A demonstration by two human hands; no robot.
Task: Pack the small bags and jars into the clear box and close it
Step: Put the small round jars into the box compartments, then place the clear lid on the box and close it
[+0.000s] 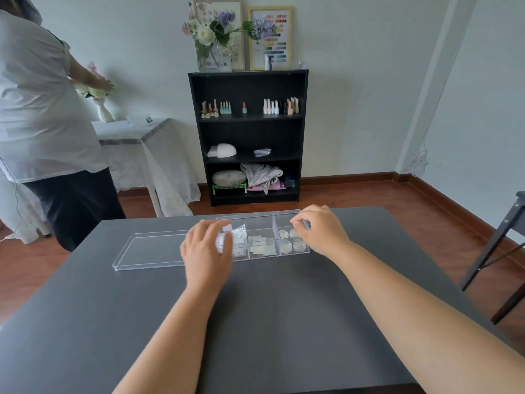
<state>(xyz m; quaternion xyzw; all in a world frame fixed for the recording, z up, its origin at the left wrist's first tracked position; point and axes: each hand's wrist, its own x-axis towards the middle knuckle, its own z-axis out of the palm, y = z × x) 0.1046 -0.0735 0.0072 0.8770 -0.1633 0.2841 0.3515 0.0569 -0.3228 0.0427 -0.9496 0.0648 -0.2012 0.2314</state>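
Observation:
A clear box (258,217) with three compartments lies on the dark table. Small bags (238,237) fill its left compartment, flat packets (260,244) the middle one, and several small round jars (292,243) the right one. The clear lid (150,251) lies flat on the table just left of the box. My left hand (206,248) hovers over the box's left end with fingers spread, hiding part of the bags. My right hand (319,227) pinches the box's far right corner with curled fingers.
The dark table (255,308) reaches to the near edge of view. A person in a white shirt (42,109) stands at the left by a lace-covered table. A black shelf (247,135) stands against the far wall. A dark chair frame (500,251) is at the right.

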